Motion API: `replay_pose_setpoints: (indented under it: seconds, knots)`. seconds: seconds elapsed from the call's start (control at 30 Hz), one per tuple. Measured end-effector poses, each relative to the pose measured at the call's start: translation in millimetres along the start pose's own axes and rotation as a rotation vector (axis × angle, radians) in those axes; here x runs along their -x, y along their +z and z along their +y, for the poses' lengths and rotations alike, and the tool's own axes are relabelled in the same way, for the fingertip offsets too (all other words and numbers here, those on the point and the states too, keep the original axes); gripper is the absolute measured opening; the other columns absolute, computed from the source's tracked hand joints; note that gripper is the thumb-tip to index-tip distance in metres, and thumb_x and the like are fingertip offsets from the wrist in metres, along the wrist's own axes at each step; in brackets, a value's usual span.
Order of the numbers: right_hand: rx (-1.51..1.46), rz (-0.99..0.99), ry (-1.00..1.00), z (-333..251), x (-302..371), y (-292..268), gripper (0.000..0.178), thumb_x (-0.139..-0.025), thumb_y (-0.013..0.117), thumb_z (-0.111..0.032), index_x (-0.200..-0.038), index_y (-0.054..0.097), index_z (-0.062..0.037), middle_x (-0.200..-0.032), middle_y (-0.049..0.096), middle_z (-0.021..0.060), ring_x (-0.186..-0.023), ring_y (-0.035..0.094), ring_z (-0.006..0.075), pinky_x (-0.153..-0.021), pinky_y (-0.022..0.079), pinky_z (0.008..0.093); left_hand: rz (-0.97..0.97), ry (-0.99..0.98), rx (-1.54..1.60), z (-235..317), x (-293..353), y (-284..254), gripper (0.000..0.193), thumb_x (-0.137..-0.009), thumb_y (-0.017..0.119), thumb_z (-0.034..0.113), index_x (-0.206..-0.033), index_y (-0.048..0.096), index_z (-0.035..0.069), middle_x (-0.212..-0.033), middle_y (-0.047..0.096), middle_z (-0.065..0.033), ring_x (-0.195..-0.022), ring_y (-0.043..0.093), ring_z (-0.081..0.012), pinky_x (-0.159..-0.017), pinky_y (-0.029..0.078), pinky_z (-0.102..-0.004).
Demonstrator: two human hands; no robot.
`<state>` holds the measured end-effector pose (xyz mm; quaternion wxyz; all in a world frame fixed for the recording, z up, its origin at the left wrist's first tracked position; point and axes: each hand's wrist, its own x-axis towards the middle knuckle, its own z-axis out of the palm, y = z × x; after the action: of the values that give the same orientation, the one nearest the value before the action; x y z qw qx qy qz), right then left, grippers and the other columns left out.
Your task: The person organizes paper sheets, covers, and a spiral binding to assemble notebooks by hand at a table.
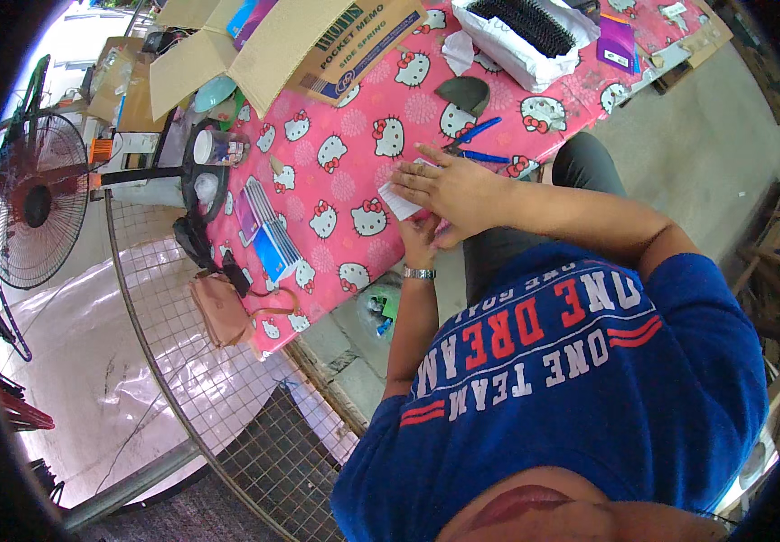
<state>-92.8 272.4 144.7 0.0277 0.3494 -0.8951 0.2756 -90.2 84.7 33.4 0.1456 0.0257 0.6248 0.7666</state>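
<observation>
Over the near edge of the pink table, my left hand, with a metal watch at the wrist, holds a small white notepad from below. Flat across the top of that pad lies my right hand, its fingers stretched out and covering much of it. My left fingers are partly hidden under the right hand. Just beyond my right hand, blue-handled pliers lie on the table with their handles spread. A dark grey half-round piece sits behind them. To the left rests a stack of small notebooks with purple and blue covers.
A patterned pink cloth covers the table. At the back stand an open cardboard box and a white-wrapped bundle of black wire coils. A plastic jar, a brown bag and a fan are left.
</observation>
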Motion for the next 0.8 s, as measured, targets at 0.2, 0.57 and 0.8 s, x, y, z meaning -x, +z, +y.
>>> replay_pose_setpoints:
  seconds: [0.2,0.57,0.8]
  knots:
    - [-0.046,0.186,-0.067,19.9,4.9,6.9,0.108,-0.063,0.078,-0.045,-0.148,0.028,-0.0013,-0.152,0.033,0.0178,-0.144,0.024,0.0340,-0.118,0.017,0.0494,-0.098,0.135,-0.122,-20.7,1.0,-23.5,0.069,-0.077,0.072,-0.003,-0.137,0.036,-0.001,-0.131,0.050,-0.0121,-0.114,0.057,-0.0265,-0.099,0.050,-0.0426]
    - [-0.426,0.408,0.151,44.3,11.7,86.0,0.106,-0.066,0.079,-0.057,-0.139,0.032,0.0048,-0.128,0.049,0.0310,-0.125,0.046,0.0426,-0.103,0.038,0.0462,-0.140,0.057,-0.659,1.7,-14.5,-43.4,0.032,-0.086,0.071,0.014,-0.113,0.062,-0.001,-0.105,0.066,-0.0087,-0.102,0.061,-0.0181,-0.085,0.049,-0.0343]
    - [-0.768,0.109,0.431,12.7,23.5,-6.7,0.058,-0.088,0.061,-0.055,-0.104,0.060,0.0006,-0.080,0.064,0.0154,-0.076,0.066,0.0269,-0.070,0.051,0.0391,-0.063,-0.281,0.542,49.5,43.1,-17.6,0.068,-0.086,0.071,0.028,-0.141,0.037,0.005,-0.134,0.054,-0.0110,-0.123,0.053,-0.0286,-0.103,0.044,-0.0457]
